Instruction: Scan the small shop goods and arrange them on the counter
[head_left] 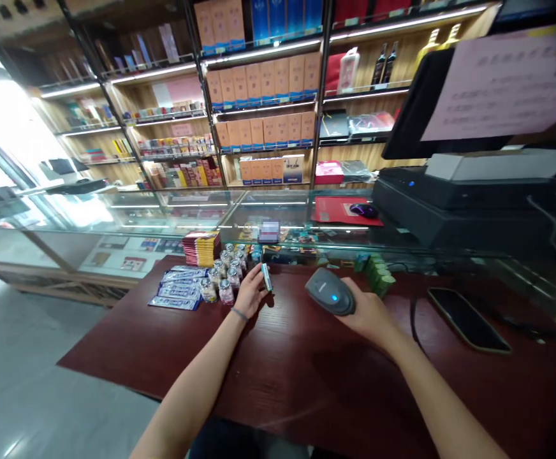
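My left hand [250,292] is closed round a small silvery-green pack [266,277], held upright above the dark red counter [278,376]. My right hand [366,312] grips a grey barcode scanner [329,291] with a blue light, its head turned toward the pack. Just left of my left hand stand several small clear jars [225,271]. Beside them lie blue flat packets [180,287] and a stack of red and yellow boxes [202,247].
A black phone [467,319] lies on the counter at right, beside a black cable. A stack of green packs [377,273] stands behind the scanner. A till with a monitor [474,185] sits on the glass display case [173,213]. Shelves of boxed goods fill the back wall.
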Tool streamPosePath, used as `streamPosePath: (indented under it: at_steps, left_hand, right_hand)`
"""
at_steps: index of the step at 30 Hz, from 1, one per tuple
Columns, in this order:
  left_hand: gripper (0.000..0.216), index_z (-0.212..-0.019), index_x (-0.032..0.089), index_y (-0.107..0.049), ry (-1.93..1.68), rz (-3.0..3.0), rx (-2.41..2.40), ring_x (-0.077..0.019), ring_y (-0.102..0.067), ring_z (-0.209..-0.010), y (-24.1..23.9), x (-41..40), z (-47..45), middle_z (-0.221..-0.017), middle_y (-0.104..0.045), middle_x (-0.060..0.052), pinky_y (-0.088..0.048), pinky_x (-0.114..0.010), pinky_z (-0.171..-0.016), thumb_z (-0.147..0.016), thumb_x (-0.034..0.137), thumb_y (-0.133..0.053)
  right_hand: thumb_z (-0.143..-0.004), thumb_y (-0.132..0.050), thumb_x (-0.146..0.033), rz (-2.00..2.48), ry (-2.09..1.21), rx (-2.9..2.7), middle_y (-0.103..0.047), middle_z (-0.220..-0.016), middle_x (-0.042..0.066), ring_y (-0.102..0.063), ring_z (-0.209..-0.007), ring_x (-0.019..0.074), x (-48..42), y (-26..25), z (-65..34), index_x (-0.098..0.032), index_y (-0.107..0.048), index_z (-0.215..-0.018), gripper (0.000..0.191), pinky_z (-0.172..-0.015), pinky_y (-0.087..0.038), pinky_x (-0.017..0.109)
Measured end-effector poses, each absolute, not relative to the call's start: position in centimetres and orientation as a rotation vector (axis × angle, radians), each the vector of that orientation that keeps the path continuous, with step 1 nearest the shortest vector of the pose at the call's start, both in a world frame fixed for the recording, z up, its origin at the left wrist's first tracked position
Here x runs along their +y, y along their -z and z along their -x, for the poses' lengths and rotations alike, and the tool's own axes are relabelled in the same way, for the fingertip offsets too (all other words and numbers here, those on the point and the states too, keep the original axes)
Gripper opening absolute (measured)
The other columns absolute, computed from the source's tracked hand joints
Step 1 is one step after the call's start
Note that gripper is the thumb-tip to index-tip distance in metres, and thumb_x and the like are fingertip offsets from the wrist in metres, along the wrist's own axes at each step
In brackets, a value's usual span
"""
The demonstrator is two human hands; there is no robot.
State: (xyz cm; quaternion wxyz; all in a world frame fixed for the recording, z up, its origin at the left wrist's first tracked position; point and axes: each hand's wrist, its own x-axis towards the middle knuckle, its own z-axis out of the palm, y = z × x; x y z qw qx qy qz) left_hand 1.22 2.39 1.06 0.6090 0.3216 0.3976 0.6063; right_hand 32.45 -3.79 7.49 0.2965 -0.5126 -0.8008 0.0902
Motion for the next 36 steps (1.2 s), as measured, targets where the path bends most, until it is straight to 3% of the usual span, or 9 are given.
streamPosePath:
  at_steps: [7,14,25,33,36]
  left_hand:
    - [0.05,-0.124,0.026,-0.072,-1.421,-0.698,0.868,-0.0153,-0.067,-0.088,-0.7,2.8,-0.2,-0.135,-0.069,-0.009,-0.056,-0.025,-0.068,-0.078,0.036,-0.084]
    - [0.044,-0.118,0.025,-0.074,-1.427,-0.666,0.756,-0.014,-0.065,-0.092,-0.5,2.9,-0.1,-0.128,-0.07,-0.008,-0.055,-0.028,-0.079,-0.077,0.034,-0.085]
    - [0.047,-0.122,0.025,-0.071,-1.42,-0.636,0.816,-0.0119,-0.065,-0.081,-0.4,2.8,0.0,-0.127,-0.071,-0.007,-0.056,-0.025,-0.07,-0.078,0.032,-0.085]
    - [0.059,-0.128,0.022,-0.066,-1.522,-0.71,0.912,-0.0143,-0.068,-0.089,0.1,3.2,-0.3,-0.123,-0.071,-0.009,-0.057,-0.029,-0.079,-0.074,0.034,-0.086]
    - [0.061,-0.132,0.02,-0.063,-1.667,-0.863,1.066,-0.02,-0.069,-0.106,0.6,3.4,-0.8,-0.122,-0.071,-0.01,-0.055,-0.036,-0.096,-0.075,0.029,-0.084]
  right_hand:
    - [-0.075,-0.065,-0.019,1.244,-0.165,-2.523,-0.082,-0.095,0.003,-0.079,-0.079,0.0302,-5.5,-7.4,-29.0,-0.027,-0.046,-0.128,0.057,-0.061,-0.044,0.029]
    - [-0.073,-0.067,-0.02,1.222,-0.224,-2.601,-0.081,-0.084,0.002,-0.079,-0.081,0.0327,-5.5,-7.3,-28.9,-0.027,-0.051,-0.105,0.037,-0.057,-0.038,0.028]
    - [-0.074,-0.066,-0.018,1.227,-0.176,-2.552,-0.081,-0.087,0.002,-0.079,-0.081,0.0323,-5.2,-7.0,-29.6,-0.026,-0.05,-0.115,0.045,-0.058,-0.039,0.029]
    - [-0.077,-0.063,-0.021,1.308,-0.235,-2.525,-0.081,-0.092,0.004,-0.079,-0.086,0.0357,-4.7,-6.9,-29.8,-0.026,-0.049,-0.117,0.043,-0.062,-0.043,0.032]
    - [-0.078,-0.062,-0.023,1.332,-0.24,-2.508,-0.081,-0.093,0.004,-0.079,-0.087,0.0358,-4.4,-6.9,-30.0,-0.027,-0.049,-0.116,0.04,-0.063,-0.044,0.032]
